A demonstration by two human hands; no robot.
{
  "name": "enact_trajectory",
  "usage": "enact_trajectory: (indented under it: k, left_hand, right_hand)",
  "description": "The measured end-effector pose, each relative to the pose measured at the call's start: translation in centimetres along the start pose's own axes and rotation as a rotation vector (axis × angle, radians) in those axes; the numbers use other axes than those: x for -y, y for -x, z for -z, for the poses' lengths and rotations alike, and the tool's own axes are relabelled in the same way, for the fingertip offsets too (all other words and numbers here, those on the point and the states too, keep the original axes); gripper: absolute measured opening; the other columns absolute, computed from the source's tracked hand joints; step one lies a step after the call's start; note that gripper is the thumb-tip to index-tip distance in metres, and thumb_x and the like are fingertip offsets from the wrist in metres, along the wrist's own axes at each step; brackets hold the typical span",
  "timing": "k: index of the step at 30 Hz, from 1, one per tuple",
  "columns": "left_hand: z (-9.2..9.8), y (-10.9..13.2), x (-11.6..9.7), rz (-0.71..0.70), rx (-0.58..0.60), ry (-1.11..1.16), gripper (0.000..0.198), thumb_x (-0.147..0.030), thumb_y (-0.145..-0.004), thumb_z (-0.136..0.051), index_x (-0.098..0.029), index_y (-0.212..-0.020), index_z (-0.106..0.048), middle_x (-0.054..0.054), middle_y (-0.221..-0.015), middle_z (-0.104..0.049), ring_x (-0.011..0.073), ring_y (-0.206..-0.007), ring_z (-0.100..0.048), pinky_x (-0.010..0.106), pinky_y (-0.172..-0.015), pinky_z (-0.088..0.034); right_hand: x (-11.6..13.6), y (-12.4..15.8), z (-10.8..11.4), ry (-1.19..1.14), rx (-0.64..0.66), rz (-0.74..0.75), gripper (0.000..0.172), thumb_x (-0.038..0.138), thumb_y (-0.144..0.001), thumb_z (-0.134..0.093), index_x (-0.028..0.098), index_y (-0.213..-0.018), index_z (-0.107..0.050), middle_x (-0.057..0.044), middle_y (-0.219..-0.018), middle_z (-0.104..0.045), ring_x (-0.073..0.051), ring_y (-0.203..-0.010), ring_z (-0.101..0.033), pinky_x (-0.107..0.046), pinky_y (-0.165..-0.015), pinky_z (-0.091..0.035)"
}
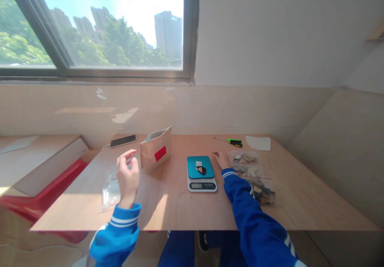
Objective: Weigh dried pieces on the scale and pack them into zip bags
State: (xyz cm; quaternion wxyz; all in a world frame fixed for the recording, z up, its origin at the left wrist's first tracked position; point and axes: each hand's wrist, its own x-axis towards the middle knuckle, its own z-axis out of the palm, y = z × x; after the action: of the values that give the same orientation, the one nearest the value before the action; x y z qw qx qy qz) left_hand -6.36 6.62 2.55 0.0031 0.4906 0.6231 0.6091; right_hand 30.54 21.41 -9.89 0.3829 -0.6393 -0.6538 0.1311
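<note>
My left hand (128, 177) is raised over the left part of the table, fingers apart and curved, holding nothing. It is just left of an upright brown paper bag (148, 155) with a red label, its top open. My right hand (222, 160) is beside the right edge of a kitchen scale (192, 175), its fingertips pinched on a small dark piece (215, 153). A small dark and tan piece (202, 170) and a white paper slip (198, 164) lie on the scale's blue plate. The display's reading is too small to tell.
Clear bags of pieces (264, 193) lie right of the scale, partly behind my right arm. Screwdrivers (234, 142) and white paper (258, 143) are at the back right. A phone (123, 140) is back left, clear plastic bags (110, 189) front left, and a red stool (51, 195) beside the table.
</note>
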Motion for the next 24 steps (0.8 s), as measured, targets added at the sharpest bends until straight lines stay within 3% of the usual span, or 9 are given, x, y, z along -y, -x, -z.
enact_trajectory:
  k: [3, 7, 12, 15, 18, 22, 24]
  left_hand:
    - [-1.3, -1.5, -0.8, -0.051, -0.01, -0.015, 0.023, -0.023, -0.084, -0.047, -0.019, -0.103, -0.062, 0.007, -0.107, -0.062, 0.0211, -0.103, -0.058, 0.037, -0.096, -0.043]
    - [-3.8, -4.2, -1.5, -0.058, -0.001, -0.057, 0.027, -0.032, -0.085, -0.049, -0.018, -0.104, -0.062, 0.01, -0.108, -0.063, 0.0223, -0.102, -0.059, 0.037, -0.094, -0.044]
    - [-5.6, -5.8, -1.5, 0.043, 0.269, -0.122, 0.034, -0.039, -0.083, -0.053, -0.018, -0.107, -0.064, 0.012, -0.11, -0.068, 0.0248, -0.104, -0.062, 0.037, -0.092, -0.047]
    - [-5.2, -4.7, -1.9, 0.117, 0.402, -0.13, 0.03, -0.04, -0.082, -0.053, -0.022, -0.101, -0.069, 0.008, -0.098, -0.073, 0.0239, -0.097, -0.067, 0.035, -0.087, -0.049]
    - [-4.3, -2.3, -3.0, 0.127, 0.492, -0.094, 0.023, -0.036, -0.081, -0.055, -0.024, -0.092, -0.071, 0.004, -0.089, -0.076, 0.0218, -0.09, -0.069, 0.032, -0.084, -0.051]
    - [-3.3, 1.4, -3.9, 0.138, 0.554, -0.003, 0.026, -0.036, -0.081, -0.054, -0.024, -0.097, -0.072, 0.003, -0.094, -0.076, 0.0212, -0.09, -0.071, 0.028, -0.079, -0.054]
    - [-2.8, 2.8, -3.8, 0.161, 0.51, 0.013, 0.029, -0.037, -0.082, -0.054, -0.024, -0.1, -0.072, 0.003, -0.095, -0.076, 0.0221, -0.092, -0.071, 0.029, -0.079, -0.054]
  right_hand:
    - [1.2, 1.1, 0.0, -0.151, 0.073, 0.033, 0.024, 0.023, -0.085, -0.052, 0.014, -0.093, -0.072, -0.013, -0.096, -0.074, -0.022, -0.087, -0.069, -0.035, -0.081, -0.054]
    - [3.5, 2.7, 0.7, -0.298, 0.209, 0.099, 0.022, 0.03, -0.081, -0.059, 0.015, -0.088, -0.074, -0.011, -0.091, -0.075, -0.023, -0.082, -0.071, -0.035, -0.076, -0.056]
    - [7.7, 3.5, 3.9, -0.372, 0.183, 0.154, 0.03, 0.036, -0.088, -0.051, 0.017, -0.099, -0.072, -0.011, -0.106, -0.072, -0.023, -0.1, -0.066, -0.037, -0.09, -0.051]
    - [11.7, 4.0, 6.2, -0.436, 0.166, 0.204, 0.03, 0.037, -0.09, -0.05, 0.018, -0.101, -0.07, -0.009, -0.109, -0.071, -0.021, -0.105, -0.064, -0.036, -0.094, -0.049]
    - [16.4, 5.2, 7.3, -0.52, 0.238, 0.323, 0.028, 0.036, -0.092, -0.05, 0.019, -0.103, -0.069, -0.007, -0.109, -0.07, -0.019, -0.105, -0.064, -0.033, -0.092, -0.05]
    - [20.8, 7.5, 5.9, -0.333, 0.295, 0.609, 0.027, 0.027, -0.096, -0.044, 0.02, -0.11, -0.066, -0.006, -0.112, -0.068, -0.017, -0.108, -0.061, -0.032, -0.095, -0.047]
    - [21.7, 8.7, 4.5, -0.162, 0.293, 0.709, 0.027, 0.022, -0.096, -0.041, 0.017, -0.108, -0.065, -0.009, -0.112, -0.068, -0.018, -0.109, -0.06, -0.034, -0.096, -0.046]
